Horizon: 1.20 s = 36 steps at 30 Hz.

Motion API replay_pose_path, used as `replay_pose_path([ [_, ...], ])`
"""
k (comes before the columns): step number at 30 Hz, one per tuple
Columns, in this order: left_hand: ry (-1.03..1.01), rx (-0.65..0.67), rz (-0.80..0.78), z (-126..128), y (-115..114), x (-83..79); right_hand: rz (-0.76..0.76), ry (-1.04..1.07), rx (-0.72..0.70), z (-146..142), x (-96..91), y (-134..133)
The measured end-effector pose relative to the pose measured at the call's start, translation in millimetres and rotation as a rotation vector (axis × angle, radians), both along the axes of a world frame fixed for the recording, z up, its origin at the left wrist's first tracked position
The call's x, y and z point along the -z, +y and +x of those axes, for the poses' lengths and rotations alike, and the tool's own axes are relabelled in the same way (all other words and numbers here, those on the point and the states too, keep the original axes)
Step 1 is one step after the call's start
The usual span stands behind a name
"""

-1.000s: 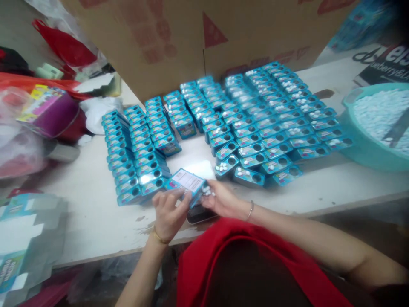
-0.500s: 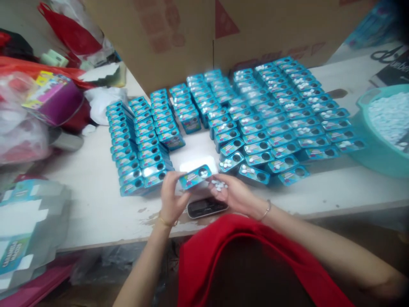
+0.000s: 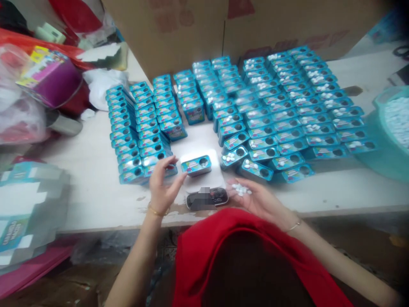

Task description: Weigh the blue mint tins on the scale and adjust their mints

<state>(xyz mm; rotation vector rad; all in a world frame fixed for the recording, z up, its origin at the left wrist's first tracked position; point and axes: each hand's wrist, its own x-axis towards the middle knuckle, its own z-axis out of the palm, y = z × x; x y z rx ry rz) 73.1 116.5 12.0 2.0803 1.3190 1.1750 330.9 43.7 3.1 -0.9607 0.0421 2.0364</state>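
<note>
A blue tin [image 3: 195,166] with a round hole in its top sits on the white plate of a small digital scale [image 3: 216,174]. White candies show in the hole. My left hand [image 3: 163,184] is just left of the tin, thumb and fingers spread, with nothing between them. A small heap of white candies [image 3: 241,189] lies in the cupped palm of my right hand [image 3: 262,200], to the right of the scale. The scale's dark display [image 3: 206,198] faces me, its reading blurred out.
Rows of blue tins [image 3: 281,111] stand behind and right of the scale, many with candies on top. More rows [image 3: 147,124] are at left. A teal basin [image 3: 372,128] of white candies is far right. Behind stands a large cardboard box [image 3: 191,30]; flattened cartons [image 3: 35,204] lie left.
The tin has gone from my left hand onto the scale plate. My left hand has let go and drawn left. My right hand has moved away to the right with its candies.
</note>
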Motion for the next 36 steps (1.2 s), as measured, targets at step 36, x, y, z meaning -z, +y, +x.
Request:
replay_pose_path([
  [36, 0.203, 0.011, 0.093, 0, 5, -17.4, 0.559, -0.366, -0.217, -42, -62.6, 79],
])
